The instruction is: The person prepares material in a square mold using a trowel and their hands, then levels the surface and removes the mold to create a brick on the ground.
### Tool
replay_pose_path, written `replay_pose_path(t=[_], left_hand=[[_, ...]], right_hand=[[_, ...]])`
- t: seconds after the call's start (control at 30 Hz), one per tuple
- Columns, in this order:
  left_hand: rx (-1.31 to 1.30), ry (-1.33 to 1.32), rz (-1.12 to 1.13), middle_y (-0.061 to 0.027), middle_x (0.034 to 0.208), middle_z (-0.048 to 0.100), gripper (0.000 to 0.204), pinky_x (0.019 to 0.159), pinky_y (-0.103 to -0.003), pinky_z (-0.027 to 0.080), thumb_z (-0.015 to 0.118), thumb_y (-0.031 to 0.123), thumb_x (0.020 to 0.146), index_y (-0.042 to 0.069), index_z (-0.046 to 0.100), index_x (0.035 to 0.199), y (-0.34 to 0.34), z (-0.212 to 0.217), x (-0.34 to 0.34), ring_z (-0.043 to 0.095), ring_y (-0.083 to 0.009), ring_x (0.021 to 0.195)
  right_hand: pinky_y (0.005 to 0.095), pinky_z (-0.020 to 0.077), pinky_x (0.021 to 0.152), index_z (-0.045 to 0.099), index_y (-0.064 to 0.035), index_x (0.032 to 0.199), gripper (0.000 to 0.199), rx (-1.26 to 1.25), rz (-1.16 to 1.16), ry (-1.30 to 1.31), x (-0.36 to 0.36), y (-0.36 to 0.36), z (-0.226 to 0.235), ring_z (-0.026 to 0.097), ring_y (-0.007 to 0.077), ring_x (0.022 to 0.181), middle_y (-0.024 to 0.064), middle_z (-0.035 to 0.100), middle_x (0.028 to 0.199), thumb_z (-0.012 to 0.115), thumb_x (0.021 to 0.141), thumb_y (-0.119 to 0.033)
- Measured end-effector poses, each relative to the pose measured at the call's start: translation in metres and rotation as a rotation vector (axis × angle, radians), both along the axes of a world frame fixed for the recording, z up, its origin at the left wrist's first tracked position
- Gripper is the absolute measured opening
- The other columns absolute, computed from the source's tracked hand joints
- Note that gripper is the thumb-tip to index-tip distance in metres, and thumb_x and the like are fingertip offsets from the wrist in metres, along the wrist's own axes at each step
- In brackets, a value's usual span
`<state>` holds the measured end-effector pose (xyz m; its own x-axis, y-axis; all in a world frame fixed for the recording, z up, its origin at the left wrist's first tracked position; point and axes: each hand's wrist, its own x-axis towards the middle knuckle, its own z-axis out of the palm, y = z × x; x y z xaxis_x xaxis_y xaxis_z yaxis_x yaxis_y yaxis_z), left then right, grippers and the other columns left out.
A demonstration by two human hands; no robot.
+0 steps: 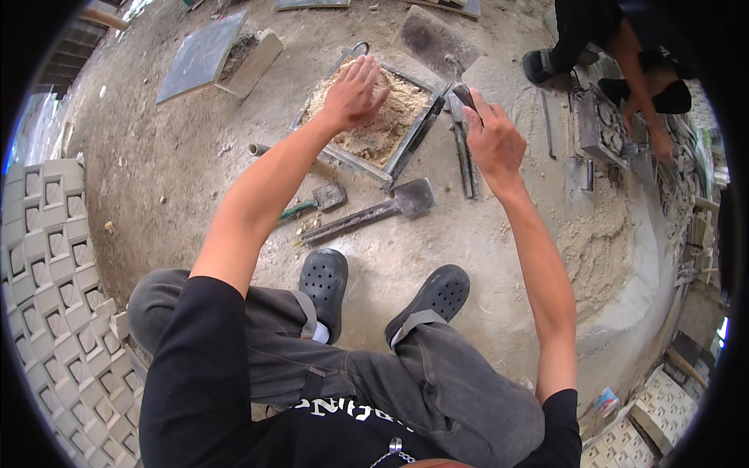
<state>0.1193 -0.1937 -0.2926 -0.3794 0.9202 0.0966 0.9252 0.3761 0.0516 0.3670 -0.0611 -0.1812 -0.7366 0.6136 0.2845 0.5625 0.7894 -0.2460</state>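
Observation:
My left hand (pixel 355 95) lies flat, fingers stretched out, on the pale sandy mix (pixel 373 140) that fills a square metal frame (pixel 415 142). Just right of that frame, my right hand (pixel 497 144) is closed round the dark handle (pixel 463 95) of a tool with a thin metal shank. A brown-stained rectangular plate (pixel 431 39) lies beyond the handle; whether it belongs to this tool I cannot tell. Under my right hand's inner side runs a long narrow metal bar (pixel 463 152). On the near side of the frame rest a flat-headed scraper (pixel 413 198) and a smaller green-handled one (pixel 329 196).
Grey slabs (pixel 201 56) lean at the far left. Patterned blocks (pixel 55 234) are stacked along the left edge. At the far right, another person's arm (pixel 641 82) reaches over a second frame (pixel 599 129). Loose sand (pixel 597 249) is spread on the right floor.

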Motion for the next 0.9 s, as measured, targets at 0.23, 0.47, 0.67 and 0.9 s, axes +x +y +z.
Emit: replay_pose_path(t=[0.23, 0.47, 0.67, 0.9], left_hand=[[-0.146, -0.087, 0.103, -0.0186, 0.16, 0.019, 0.075, 0.122, -0.043, 0.014, 0.023, 0.055, 0.102, 0.0, 0.023, 0.152, 0.001, 0.005, -0.027, 0.017, -0.0318, 0.149], [-0.135, -0.226, 0.342, -0.0218, 0.162, 0.01, 0.081, 0.122, -0.045, 0.008, 0.021, 0.058, 0.101, -0.003, 0.014, 0.154, 0.003, 0.003, -0.023, 0.007, -0.0362, 0.15], [-0.075, -0.137, 0.135, -0.0258, 0.16, 0.01, 0.086, 0.122, -0.046, 0.01, 0.021, 0.061, 0.1, -0.007, 0.013, 0.152, 0.006, -0.009, -0.01, 0.008, -0.038, 0.15], [0.088, -0.223, 0.307, -0.0284, 0.157, 0.021, 0.083, 0.12, -0.048, 0.013, 0.031, 0.057, 0.099, -0.009, 0.023, 0.149, -0.022, -0.011, 0.025, 0.016, -0.0395, 0.148]], right_hand=[[0.0428, 0.0534, 0.062, 0.064, -0.0228, 0.127, 0.034, -0.054, -0.009, 0.009, 0.003, 0.003, -0.004, 0.068, 0.0303, 0.077, 0.005, 0.067, 0.092, 0.061, 0.094, -0.032], [0.0441, 0.0542, 0.066, 0.063, -0.0223, 0.127, 0.034, -0.095, -0.004, -0.041, 0.009, 0.005, -0.007, 0.068, 0.0321, 0.082, 0.0069, 0.067, 0.095, 0.059, 0.095, -0.034], [0.0456, 0.0544, 0.069, 0.063, -0.0207, 0.127, 0.035, -0.161, 0.018, -0.067, 0.009, -0.002, -0.007, 0.068, 0.0333, 0.083, 0.008, 0.068, 0.096, 0.059, 0.095, -0.033], [0.0457, 0.0554, 0.07, 0.064, -0.017, 0.126, 0.034, -0.144, 0.134, -0.149, -0.005, -0.02, 0.002, 0.069, 0.035, 0.085, 0.0117, 0.069, 0.099, 0.055, 0.097, -0.033]])
